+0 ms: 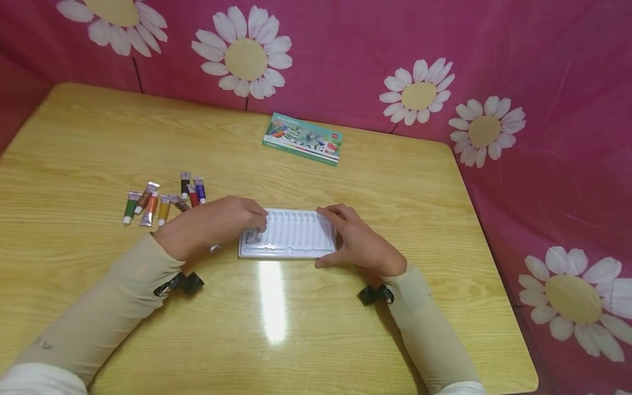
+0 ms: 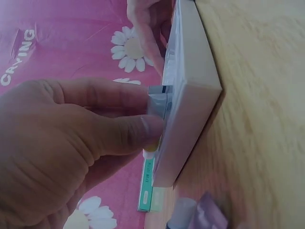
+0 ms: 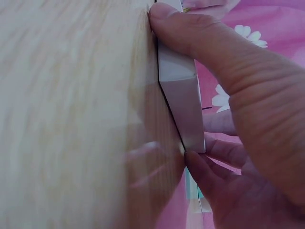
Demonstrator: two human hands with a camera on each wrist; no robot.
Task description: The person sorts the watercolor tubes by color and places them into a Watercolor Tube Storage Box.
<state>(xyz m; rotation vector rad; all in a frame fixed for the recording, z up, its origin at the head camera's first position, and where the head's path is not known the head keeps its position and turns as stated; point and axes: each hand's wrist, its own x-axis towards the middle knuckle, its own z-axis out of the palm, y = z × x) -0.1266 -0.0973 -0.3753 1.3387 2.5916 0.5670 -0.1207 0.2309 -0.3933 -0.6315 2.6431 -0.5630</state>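
Note:
A white plastic tray (image 1: 296, 253) with a row of narrow slots lies on the table between both hands. At its left end my left hand (image 1: 229, 218) pinches a small paint tube (image 2: 156, 101) between thumb and fingers, right at the tray's edge. The tube has a flat silver end, a yellow band and a white cap. My right hand (image 1: 362, 240) holds the tray's right end, thumb (image 3: 169, 14) along the near side and fingers at the far corner. Left of the tray lie several loose paint tubes (image 1: 150, 206) in various colours, some partly hidden behind my left hand and forearm.
A green printed box (image 1: 302, 140) lies toward the back of the wooden table (image 1: 395, 181). Behind the table hangs a pink cloth (image 1: 336, 49) with white daisies. A silver tube end (image 1: 214, 248) shows beside my left wrist.

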